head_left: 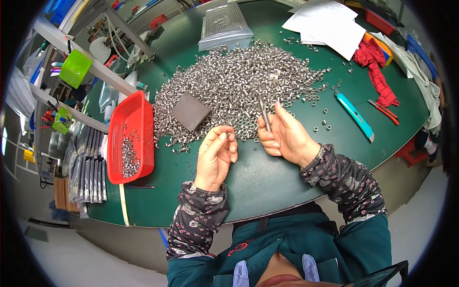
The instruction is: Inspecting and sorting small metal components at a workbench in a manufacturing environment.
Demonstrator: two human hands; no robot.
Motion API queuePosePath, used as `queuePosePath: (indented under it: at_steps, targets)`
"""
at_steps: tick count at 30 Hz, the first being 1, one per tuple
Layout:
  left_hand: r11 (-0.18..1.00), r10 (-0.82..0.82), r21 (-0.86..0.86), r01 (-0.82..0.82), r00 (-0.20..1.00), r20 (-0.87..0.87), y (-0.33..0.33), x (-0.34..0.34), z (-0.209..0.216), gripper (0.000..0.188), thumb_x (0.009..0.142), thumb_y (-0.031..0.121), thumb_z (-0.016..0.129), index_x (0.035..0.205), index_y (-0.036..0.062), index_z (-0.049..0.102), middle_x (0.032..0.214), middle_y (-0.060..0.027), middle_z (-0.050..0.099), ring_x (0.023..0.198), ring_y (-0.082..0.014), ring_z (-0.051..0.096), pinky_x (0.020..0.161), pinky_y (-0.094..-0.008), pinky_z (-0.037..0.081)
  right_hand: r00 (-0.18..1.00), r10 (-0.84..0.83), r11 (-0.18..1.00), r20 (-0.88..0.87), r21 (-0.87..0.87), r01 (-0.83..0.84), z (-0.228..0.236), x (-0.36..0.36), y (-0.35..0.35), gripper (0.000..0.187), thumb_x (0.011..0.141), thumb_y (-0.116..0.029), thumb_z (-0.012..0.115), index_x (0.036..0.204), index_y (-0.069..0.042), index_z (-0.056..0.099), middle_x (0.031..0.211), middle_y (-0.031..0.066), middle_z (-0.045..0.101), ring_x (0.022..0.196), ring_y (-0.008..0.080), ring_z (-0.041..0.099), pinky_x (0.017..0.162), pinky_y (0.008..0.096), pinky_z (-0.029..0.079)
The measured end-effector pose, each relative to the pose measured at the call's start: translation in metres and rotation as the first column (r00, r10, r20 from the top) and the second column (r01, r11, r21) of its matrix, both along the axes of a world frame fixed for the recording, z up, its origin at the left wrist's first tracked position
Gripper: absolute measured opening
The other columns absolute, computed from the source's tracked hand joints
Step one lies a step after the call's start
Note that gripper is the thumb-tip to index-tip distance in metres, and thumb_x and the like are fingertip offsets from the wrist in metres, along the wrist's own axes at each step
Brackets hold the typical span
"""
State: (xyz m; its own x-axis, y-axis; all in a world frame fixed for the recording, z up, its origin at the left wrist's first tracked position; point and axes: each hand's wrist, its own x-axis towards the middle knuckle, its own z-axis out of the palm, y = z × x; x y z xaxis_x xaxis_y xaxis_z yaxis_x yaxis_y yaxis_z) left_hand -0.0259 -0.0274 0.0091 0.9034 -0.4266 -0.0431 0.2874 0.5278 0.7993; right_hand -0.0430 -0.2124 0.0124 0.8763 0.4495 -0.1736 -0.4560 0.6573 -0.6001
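Note:
My right hand (290, 138) is closed around a metal drill bit (264, 114), which points up and away from me. To its left, my left hand (215, 155) pinches thumb and fingertips together; whatever sits between them is too small and covered to make out. Both hands hover over the near edge of a wide heap of small shiny metal rings (239, 79). On the heap's left part lies a dark square block (190, 112), just beyond my left hand.
A red perforated basket (149, 143) with some metal pieces stands at left, near a dark pen (142, 187). Right of the heap lie a teal utility knife (355, 117), red-handled pliers (385, 113) and red cloth (370, 53). Papers (330, 24) and a plastic bag (224, 26) are farther back.

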Motion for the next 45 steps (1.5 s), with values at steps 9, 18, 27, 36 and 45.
queuePosePath:
  at_steps: [9,18,27,36,45]
  targets:
    - [0.999,0.006,-0.041,-0.008,0.999,-0.052,0.0023,0.0016,-0.0017,0.008,0.082,0.009,0.046,0.089,0.0053,0.048,0.079,-0.0081,0.053,0.055,-0.0103,0.047,0.040,-0.0176,0.037,0.998,-0.017,0.993,0.063,-0.116,0.024,-0.0011,-0.0002,0.0023,0.060,0.080,-0.061,0.019,0.091,-0.007,0.043,0.063,-0.0019,0.037,0.049,0.0083,0.035,0.042,0.0208,0.032]
    - [0.994,0.010,0.109,-0.009,1.000,-0.005,-0.0014,-0.0003,0.0014,0.011,0.083,0.011,0.047,0.092,0.0039,0.049,0.078,-0.0088,0.055,0.053,-0.0090,0.048,0.040,-0.0170,0.037,0.991,-0.086,0.966,0.101,-0.235,0.107,0.0014,-0.0028,0.0051,0.055,0.084,-0.054,0.020,0.097,-0.006,0.043,0.070,-0.0017,0.043,0.055,0.0077,0.040,0.046,0.0209,0.035]
    - [0.999,-0.036,-0.012,0.035,0.995,-0.088,-0.0006,-0.0009,0.0032,0.007,0.085,0.013,0.045,0.082,0.0067,0.044,0.074,-0.0083,0.053,0.047,-0.0084,0.045,0.033,-0.0156,0.030,0.991,-0.044,0.971,0.123,-0.229,0.072,0.0022,-0.0031,0.0043,0.058,0.083,-0.057,0.019,0.097,-0.006,0.042,0.070,-0.0019,0.041,0.056,0.0073,0.040,0.046,0.0202,0.034]
    - [0.988,-0.146,0.050,0.148,0.988,-0.043,0.0047,0.0019,-0.0029,0.009,0.086,0.013,0.043,0.087,0.0047,0.046,0.075,-0.0091,0.053,0.043,-0.0068,0.041,0.030,-0.0143,0.027,0.991,-0.038,0.969,0.128,-0.238,0.067,0.0020,-0.0044,0.0047,0.059,0.083,-0.057,0.019,0.097,-0.005,0.042,0.069,-0.0013,0.042,0.054,0.0084,0.041,0.046,0.0203,0.035]
    - [0.998,-0.031,-0.050,0.026,0.996,-0.088,0.0034,0.0024,0.0011,0.018,0.080,0.002,0.035,0.096,0.0025,0.043,0.061,-0.0038,0.041,0.046,-0.0102,0.038,0.033,-0.0179,0.029,0.992,-0.031,0.968,0.124,-0.243,0.061,0.0006,-0.0038,0.0055,0.058,0.083,-0.057,0.019,0.095,-0.006,0.043,0.069,-0.0017,0.042,0.054,0.0080,0.040,0.046,0.0202,0.035]
